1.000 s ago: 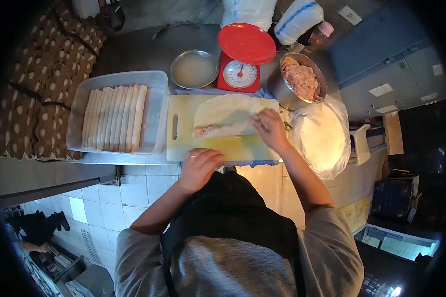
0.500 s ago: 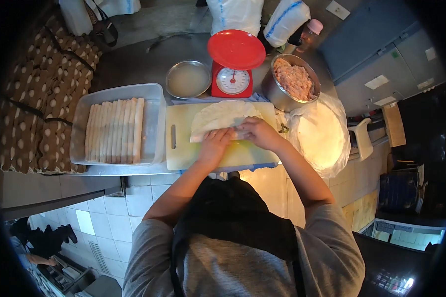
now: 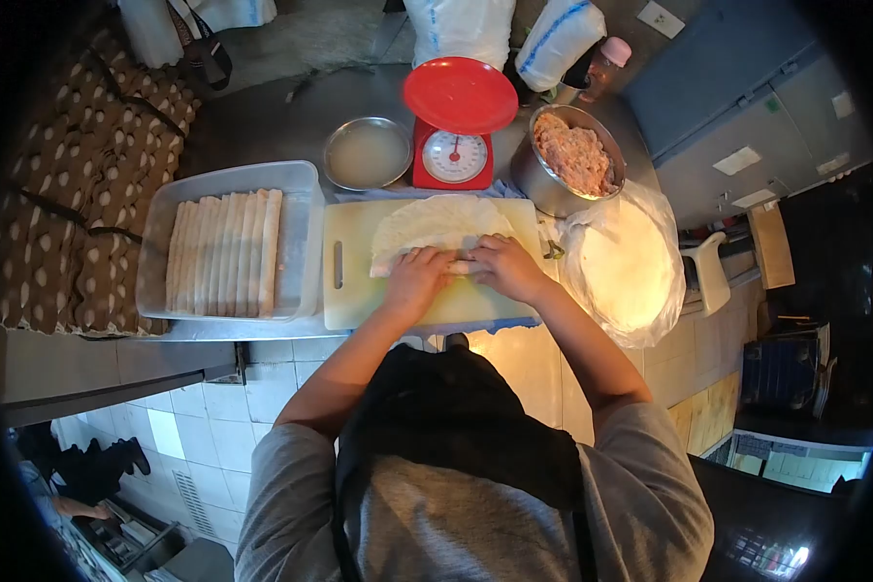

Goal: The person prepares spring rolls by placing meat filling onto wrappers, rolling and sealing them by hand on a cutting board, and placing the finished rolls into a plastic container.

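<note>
A round, pale spring roll wrapper [image 3: 432, 223] lies on the cream cutting board [image 3: 359, 301], its near edge folded into a thin roll. My left hand [image 3: 419, 278] curls its fingers over the left part of that roll. Close beside it, my right hand [image 3: 507, 267] has its fingers bent onto the right part, with a short stretch of roll showing between the hands. Whatever filling is inside is hidden by the wrapper and my fingers. Left of the board, a clear plastic tub [image 3: 306, 233] holds several finished long rolls [image 3: 225, 254] side by side.
Behind the board stand a red kitchen scale [image 3: 456, 160] and a metal bowl [image 3: 367, 153] of cloudy liquid. A steel pot of minced meat filling [image 3: 572, 150] is at the back right, above a plastic-wrapped stack of wrappers [image 3: 623, 267]. Egg trays [image 3: 78, 204] are piled left.
My right hand has shifted slightly down and its fingers now lie flatter over the roll. The left hand stays on the roll, a touch further left. The tub of rolls looks the same.
</note>
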{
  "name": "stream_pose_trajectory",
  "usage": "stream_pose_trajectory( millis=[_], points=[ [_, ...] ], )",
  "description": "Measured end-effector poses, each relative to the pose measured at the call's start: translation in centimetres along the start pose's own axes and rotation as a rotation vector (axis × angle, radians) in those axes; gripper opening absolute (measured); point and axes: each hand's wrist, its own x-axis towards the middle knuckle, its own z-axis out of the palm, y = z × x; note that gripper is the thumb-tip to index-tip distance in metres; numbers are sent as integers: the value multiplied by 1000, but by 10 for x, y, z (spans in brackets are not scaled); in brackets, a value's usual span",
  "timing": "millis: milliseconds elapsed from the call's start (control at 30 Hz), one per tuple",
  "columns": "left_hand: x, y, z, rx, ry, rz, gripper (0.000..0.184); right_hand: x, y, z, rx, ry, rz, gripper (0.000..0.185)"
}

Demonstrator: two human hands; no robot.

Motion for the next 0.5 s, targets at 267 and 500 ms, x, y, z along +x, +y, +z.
stream_pose_trajectory(
  millis=[267,500],
  points=[
    [-8,-36,-45,-45,-105,-54,32,39,-26,39,212,10,47,37],
    [-18,-32,-41,-75,-80,-91,31,35,-19,43,238,-6,40,35]
  ],
)
